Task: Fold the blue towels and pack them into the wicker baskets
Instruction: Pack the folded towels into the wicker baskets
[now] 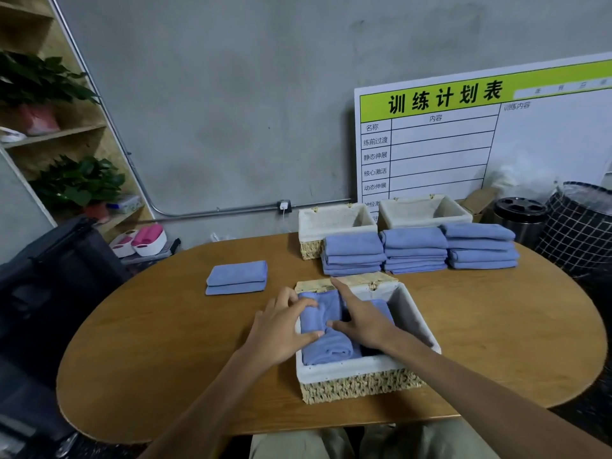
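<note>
- The near wicker basket (pixel 359 387), woven of coarse straw with a pale cloth lining, stands on the oval wooden table (pixel 159 342)
- A soft blue towel (pixel 328 346) lies rolled along its left side
- The left hand (pixel 281 329) curls its fingers and thumb over that roll's far end
- The right hand (pixel 361 314) lies flat, fingers spread, pressing towels deeper in the basket
- Three folded stacks (pixel 415 248) sit before two empty lined baskets (pixel 334 221); a small folded pair (pixel 236 278) lies apart at the left

A gym back room: training-schedule board (pixel 480 134) at upper right, bare concrete wall (pixel 231 111), plant shelves (pixel 59 134) at left.
</note>
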A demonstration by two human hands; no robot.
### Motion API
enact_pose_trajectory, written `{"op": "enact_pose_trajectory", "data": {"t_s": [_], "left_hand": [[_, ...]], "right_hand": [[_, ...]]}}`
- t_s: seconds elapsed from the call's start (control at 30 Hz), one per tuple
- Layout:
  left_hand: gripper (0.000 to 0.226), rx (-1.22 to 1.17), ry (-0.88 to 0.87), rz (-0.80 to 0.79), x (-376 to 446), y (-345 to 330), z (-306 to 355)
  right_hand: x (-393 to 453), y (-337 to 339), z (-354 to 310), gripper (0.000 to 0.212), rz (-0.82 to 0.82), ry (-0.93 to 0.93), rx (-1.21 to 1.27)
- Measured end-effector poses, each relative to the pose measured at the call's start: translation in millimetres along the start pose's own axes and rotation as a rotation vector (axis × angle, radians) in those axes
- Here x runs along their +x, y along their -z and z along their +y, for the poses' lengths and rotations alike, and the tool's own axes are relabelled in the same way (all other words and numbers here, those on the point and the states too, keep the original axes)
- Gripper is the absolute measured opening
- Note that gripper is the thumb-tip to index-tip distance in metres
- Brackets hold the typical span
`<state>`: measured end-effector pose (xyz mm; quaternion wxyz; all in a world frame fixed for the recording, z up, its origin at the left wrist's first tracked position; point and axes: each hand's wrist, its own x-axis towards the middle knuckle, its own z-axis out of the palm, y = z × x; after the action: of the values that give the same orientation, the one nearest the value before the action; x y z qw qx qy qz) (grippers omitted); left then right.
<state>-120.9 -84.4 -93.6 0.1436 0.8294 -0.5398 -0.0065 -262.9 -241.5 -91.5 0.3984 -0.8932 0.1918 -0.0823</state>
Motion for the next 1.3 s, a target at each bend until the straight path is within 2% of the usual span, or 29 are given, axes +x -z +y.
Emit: {"op": "enact_pose_trajectory", "data": {"t_s": [0.13, 0.2, 0.23, 0.3, 0.4, 0.57, 0.73, 0.9, 1.0, 1.07, 1.1, 1.17, 1.2, 1.23, 1.3], "left_hand": [[0.063, 0.023, -0.038, 0.003, 1, 8, 1], [0.073, -0.002, -0.099, -0.030, -2, 16, 1], [0.075, -0.027, -0.115, -0.071, -3, 21, 1], [0.082, -0.046, -0.071, -0.194, -5, 28, 2], [0.091, -0.006, 0.013, -0.326, -7, 28, 6], [0.094, 0.013, 0.024, -0.403, -2, 35, 17], [0.104, 0.025, 0.024, -0.528, 7, 52, 13], [0.104, 0.108, -0.013, -0.505, 11, 40, 21], [0.105, 0.027, -0.004, -0.548, 16, 42, 16], [0.091, -0.126, 0.008, -0.580, 20, 53, 8], [0.073, -0.228, 0.014, -0.545, 23, 61, 2], [0.029, -0.398, 0.050, -0.353, 35, 76, -15], [0.015, -0.437, 0.084, -0.244, 43, 81, -27], [0.010, -0.417, 0.111, -0.148, 52, 84, -41], [0.015, -0.204, 0.128, -0.039, 74, 84, -75]], "right_hand": [[0, 8, -1, 0.098, 0.118, 0.071, -0.222], [-1, 21, -1, 0.088, 0.168, 0.184, -0.256], [-2, 26, 0, 0.081, 0.151, 0.259, -0.225], [-3, 32, 2, 0.074, 0.009, 0.343, -0.225], [-2, 28, 16, 0.079, -0.159, 0.327, -0.372], [-1, 25, 21, 0.084, -0.200, 0.304, -0.437], [3, 35, 19, 0.091, -0.256, 0.266, -0.321], [8, 25, 27, 0.091, -0.238, 0.295, -0.402], [9, 32, 24, 0.088, -0.256, 0.290, -0.367], [14, 41, 18, 0.074, -0.229, 0.279, -0.312], [18, 47, 15, 0.062, -0.175, 0.270, -0.266], [30, 57, 8, 0.037, -0.014, 0.237, -0.141], [39, 60, 6, 0.029, 0.061, 0.229, -0.078], [50, 61, 5, 0.022, 0.119, 0.225, -0.030], [72, 59, 5, 0.014, 0.170, 0.217, 0.007]]}}
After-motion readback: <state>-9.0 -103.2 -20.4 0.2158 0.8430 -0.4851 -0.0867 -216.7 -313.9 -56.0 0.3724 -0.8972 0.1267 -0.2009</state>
